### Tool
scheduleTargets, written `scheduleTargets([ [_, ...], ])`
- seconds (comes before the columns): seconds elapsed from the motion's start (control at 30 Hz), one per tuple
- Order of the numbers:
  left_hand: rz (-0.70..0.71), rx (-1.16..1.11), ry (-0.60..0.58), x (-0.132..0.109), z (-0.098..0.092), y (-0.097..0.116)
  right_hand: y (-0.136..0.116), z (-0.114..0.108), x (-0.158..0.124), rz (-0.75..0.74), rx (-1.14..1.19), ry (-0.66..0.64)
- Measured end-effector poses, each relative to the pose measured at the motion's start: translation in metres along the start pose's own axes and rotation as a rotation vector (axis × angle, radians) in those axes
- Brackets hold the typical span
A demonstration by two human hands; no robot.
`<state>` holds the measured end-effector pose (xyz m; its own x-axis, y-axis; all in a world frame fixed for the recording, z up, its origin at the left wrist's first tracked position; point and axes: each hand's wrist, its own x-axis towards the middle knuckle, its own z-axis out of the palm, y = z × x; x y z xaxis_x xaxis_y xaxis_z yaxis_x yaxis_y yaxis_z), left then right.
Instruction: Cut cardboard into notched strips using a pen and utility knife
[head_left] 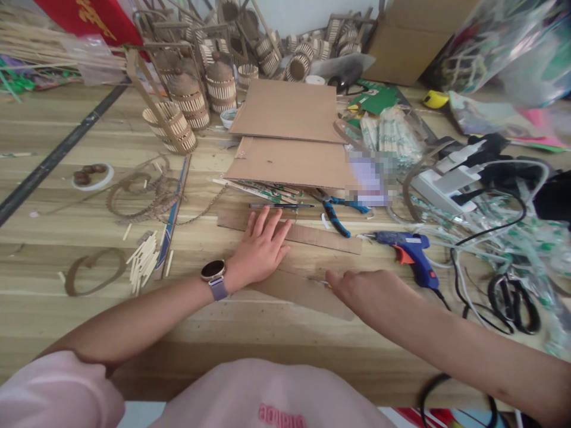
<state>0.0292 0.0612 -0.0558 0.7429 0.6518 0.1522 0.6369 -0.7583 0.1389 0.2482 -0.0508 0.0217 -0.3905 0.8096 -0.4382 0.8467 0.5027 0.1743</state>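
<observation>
My left hand (261, 249) lies flat with fingers spread, pressing on cardboard, a watch on its wrist. Beneath its fingertips runs a narrow cardboard strip (323, 239). A second cardboard piece (298, 294) lies closer to my body, partly under the same palm. My right hand (357, 288) is closed around a utility knife (325, 283); only the thin blade and a bit of yellow show, and the rest of the handle is hidden. Its tip is at the nearer cardboard piece. Just beyond my left fingertips is a dark pen (281, 205).
Blue-handled pliers (336, 217), a blue glue gun (410, 252) and black scissors (513, 303) lie to the right among cables. Cardboard sheets (289, 110) are stacked ahead. Small slatted baskets (220, 86) stand at the back. Short wooden sticks (143, 261) lie left, beside a blue ruler-like strip (172, 223).
</observation>
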Motion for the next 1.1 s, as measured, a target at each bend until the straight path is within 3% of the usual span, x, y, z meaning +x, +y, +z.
scheduleTargets([
  [0.23,0.032,0.022,0.033,0.001,-0.007,0.007,-0.003,-0.015,0.014,-0.007,0.023,0.006],
  [0.5,0.006,0.000,-0.022,0.000,-0.002,0.012,-0.002,-0.020,0.034,-0.098,-0.035,0.038],
  [0.7,0.015,0.000,-0.027,-0.001,-0.002,0.011,0.002,-0.014,0.031,-0.073,-0.013,0.001],
  [1.1,0.016,0.004,-0.004,-0.003,0.000,0.011,0.009,-0.022,0.017,-0.026,-0.003,-0.019],
])
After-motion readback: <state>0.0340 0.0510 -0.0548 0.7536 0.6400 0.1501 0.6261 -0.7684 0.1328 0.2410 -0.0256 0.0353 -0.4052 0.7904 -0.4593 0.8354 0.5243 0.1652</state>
